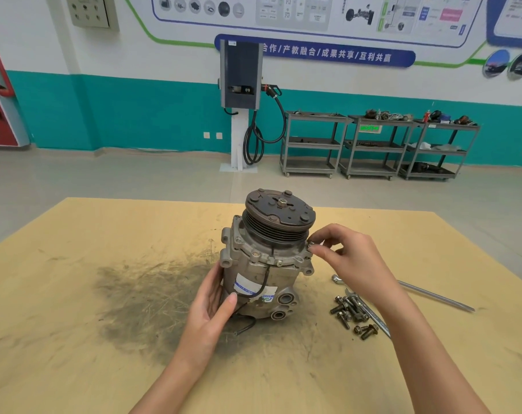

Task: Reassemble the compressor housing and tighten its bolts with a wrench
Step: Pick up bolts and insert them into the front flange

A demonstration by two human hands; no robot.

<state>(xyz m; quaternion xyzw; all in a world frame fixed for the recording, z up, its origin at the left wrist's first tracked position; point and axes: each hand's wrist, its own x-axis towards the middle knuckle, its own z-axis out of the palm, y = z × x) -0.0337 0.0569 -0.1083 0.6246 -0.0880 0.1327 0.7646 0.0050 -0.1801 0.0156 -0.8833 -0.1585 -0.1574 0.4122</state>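
Compressor (pixel 265 264) standing upright near the middle of the yellow-brown worktop (pixel 74 294), dark pulley and clutch plate (pixel 280 211) on top, grey housing below with a white and blue label facing the camera. Left hand (pixel 213 303) cupped against the lower left side of the housing, fingers mostly straight, thumb lying across the label edge, grip loose, steadying rather than clenched. Right hand (pixel 348 258) raised at the right rim of the housing flange, thumb and forefinger pinched around a small bolt (pixel 311 245) seated at a flange hole, grip grasping that bolt. Black wire (pixel 255 300) running down the front of the housing and curling onto the worktop beneath it. Loose bolts (pixel 351 312) heaped just right of the compressor, two more lying slightly nearer the camera. Wrench (pixel 373 316) resting under and beside that heap, partly hidden by the right forearm. Long metal bar (pixel 433 295) stretched away to the right, its near end behind the right wrist. Dark smudged stain (pixel 140 294) spread over the worktop left of the compressor. Grey shelf carts (pixel 373 144) lined along the teal and white wall, well behind.
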